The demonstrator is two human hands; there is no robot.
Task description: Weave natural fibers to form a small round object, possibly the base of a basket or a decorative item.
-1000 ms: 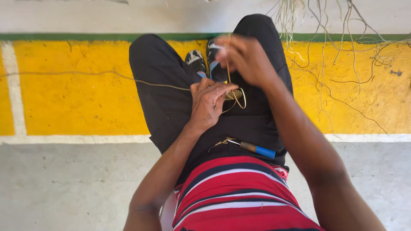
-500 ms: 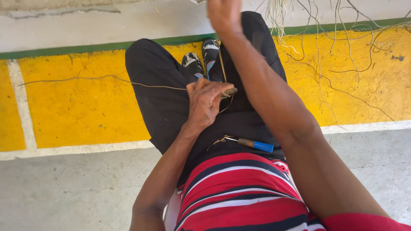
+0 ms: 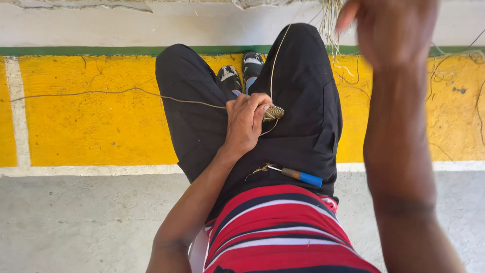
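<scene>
left hand [image 3: 246, 124] clamped on small woven coil [image 3: 273, 113] | right hand [image 3: 391, 28] raised, blurred, grip unclear | thin fibre [image 3: 275, 60] runs up | blue-handled awl [image 3: 295, 175] on lap

— What's underneath everything?

— A grey concrete floor [image 3: 86, 222] near, then a wide yellow painted band [image 3: 101, 126] edged with white lines, a green stripe [image 3: 76, 50] and pale concrete at the far side.

— Anything lying on it?

— A thin fibre strand [image 3: 101, 93] trails across the yellow on the left; loose fibres [image 3: 454, 81] scatter at the far right.
</scene>
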